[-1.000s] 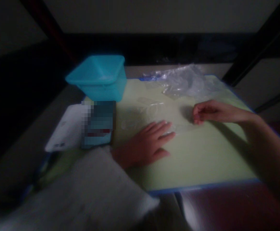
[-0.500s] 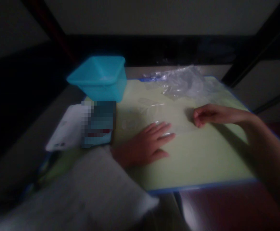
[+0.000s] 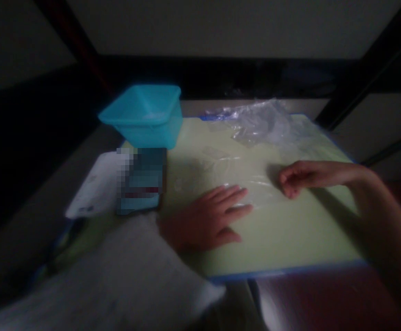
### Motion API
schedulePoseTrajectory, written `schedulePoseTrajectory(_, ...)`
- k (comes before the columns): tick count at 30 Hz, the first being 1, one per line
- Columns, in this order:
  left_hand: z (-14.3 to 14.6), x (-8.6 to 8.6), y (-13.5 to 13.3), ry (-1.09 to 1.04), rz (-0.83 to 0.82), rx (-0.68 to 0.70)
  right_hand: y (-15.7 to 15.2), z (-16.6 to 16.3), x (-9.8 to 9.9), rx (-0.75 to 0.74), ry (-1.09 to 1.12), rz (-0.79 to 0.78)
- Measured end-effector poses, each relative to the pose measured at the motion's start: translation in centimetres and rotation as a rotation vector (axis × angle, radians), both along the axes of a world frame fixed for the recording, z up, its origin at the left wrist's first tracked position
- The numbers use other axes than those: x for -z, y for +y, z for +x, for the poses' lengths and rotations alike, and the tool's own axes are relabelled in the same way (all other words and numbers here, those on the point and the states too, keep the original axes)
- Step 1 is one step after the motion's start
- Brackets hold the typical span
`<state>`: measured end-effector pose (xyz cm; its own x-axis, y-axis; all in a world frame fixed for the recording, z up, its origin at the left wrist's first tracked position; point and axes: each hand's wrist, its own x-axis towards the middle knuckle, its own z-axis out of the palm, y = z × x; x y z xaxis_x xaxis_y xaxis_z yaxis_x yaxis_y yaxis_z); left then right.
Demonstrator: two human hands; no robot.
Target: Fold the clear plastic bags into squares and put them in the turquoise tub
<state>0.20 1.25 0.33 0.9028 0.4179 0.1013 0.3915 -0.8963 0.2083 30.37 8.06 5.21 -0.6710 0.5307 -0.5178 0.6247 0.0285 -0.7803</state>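
Observation:
A clear plastic bag (image 3: 226, 169) lies flat on the pale yellow tabletop (image 3: 283, 239), hard to tell from the surface in the dim light. My left hand (image 3: 217, 216) rests palm down over its near left part, fingers spread. At the bag's right end, my right hand (image 3: 295, 178) is closed, thumb and fingers pinched together at the edge of the plastic. Its fingertips are partly in shadow.
A turquoise plastic basket (image 3: 148, 122) stands at the table's back left. In front of it lie a pixelated flat object (image 3: 143, 177) and a white sheet (image 3: 98, 186). Crumpled clear plastic bags (image 3: 265, 122) are heaped along the back right edge.
The whole view has shifted slightly, so things sit a little lower. Both hands keep nearly the same places on the bag.

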Motion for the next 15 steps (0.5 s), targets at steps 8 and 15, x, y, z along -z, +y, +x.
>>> schedulePoseTrajectory(8,0.1,-0.4,0.1,-0.080,-0.005,-0.026,0.0,0.4,-0.3,-0.035,0.010,0.112)
schedulePoseTrajectory(15,0.2,-0.1,0.2,-0.126,0.030,-0.077,3.2,-4.7,-0.7,0.118,0.077,0.626)
